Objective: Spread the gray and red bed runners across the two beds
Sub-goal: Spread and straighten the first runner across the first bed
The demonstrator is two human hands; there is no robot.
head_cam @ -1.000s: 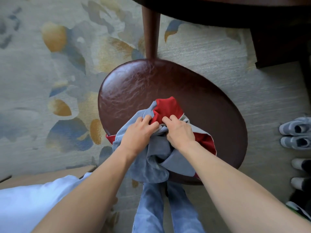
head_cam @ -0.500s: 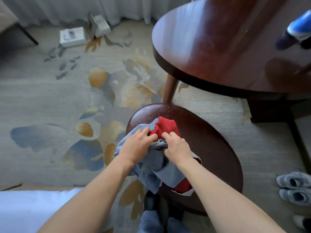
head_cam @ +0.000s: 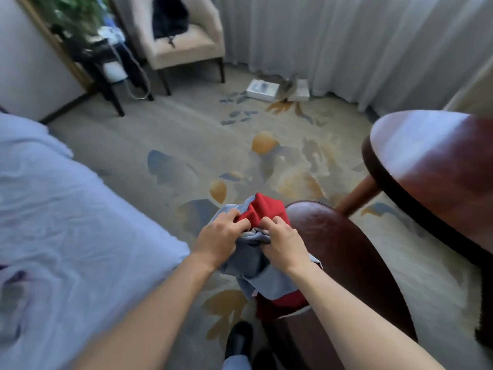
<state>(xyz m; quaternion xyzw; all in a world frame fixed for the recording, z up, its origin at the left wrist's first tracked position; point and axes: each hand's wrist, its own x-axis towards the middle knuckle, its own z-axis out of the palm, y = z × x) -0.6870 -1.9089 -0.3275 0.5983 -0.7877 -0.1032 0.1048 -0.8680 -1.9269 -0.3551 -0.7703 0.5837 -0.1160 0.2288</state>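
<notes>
Runners (head_cam: 256, 252), gray and red, sit bunched in one wad at about 6 o'clock of the view, held in the air between the bed (head_cam: 66, 236) at 9 o'clock and the stool (head_cam: 344, 249) at 4 o'clock, with a red tail draped on the stool's near edge. That tail could snag there or trail to the carpet (head_cam: 186, 145) and get stepped on by the shoe (head_cam: 238, 340) just below it. Because the two cloths are tangled, pulling one free may drag the other off or leave it twisted on the bed. Left hand (head_cam: 221, 236) clenches the gray folds; right hand (head_cam: 284, 241) pinches the bundle where red meets gray. Both grips are curled tight, knuckles nearly touching.
</notes>
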